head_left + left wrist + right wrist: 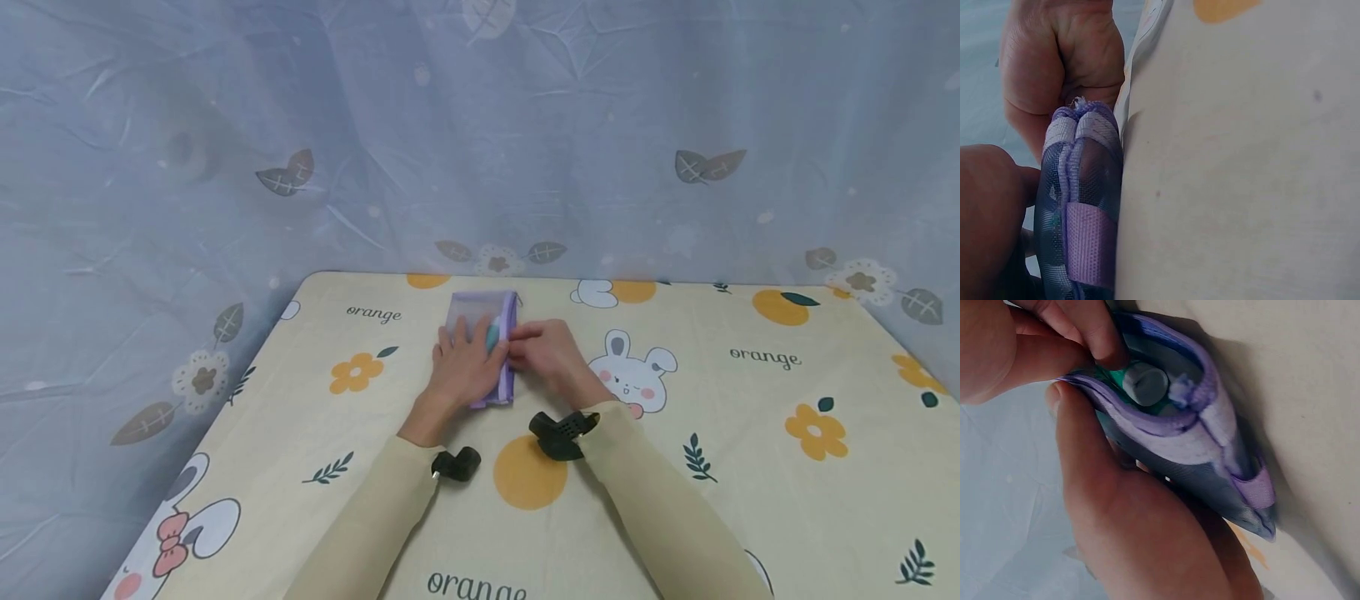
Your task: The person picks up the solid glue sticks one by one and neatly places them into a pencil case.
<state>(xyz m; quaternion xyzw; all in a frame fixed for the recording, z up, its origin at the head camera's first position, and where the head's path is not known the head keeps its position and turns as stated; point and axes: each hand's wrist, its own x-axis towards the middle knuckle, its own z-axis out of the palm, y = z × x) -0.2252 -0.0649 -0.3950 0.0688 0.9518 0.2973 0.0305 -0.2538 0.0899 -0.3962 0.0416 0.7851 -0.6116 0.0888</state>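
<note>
A purple-trimmed mesh zipper pouch (507, 379) lies on the table, its mouth turned to the right. My left hand (467, 367) rests on top of it with fingers spread and straight. At the mouth, my right hand (551, 354) pinches the rim between thumb and fingers. The right wrist view shows the pouch (1210, 425) gaping, with one right fingertip dipping inside. Within it lies a green item with a round, pale end (1145, 384); its kind is unclear. The left wrist view shows the pouch's narrow end with a purple tab (1091, 244).
A cream tablecloth (660, 517) printed with rabbits, oranges and flowers covers the table. Behind and to the left hangs a blue-grey curtain (480, 125) with leaf prints. Black devices (558, 435) are worn at both wrists.
</note>
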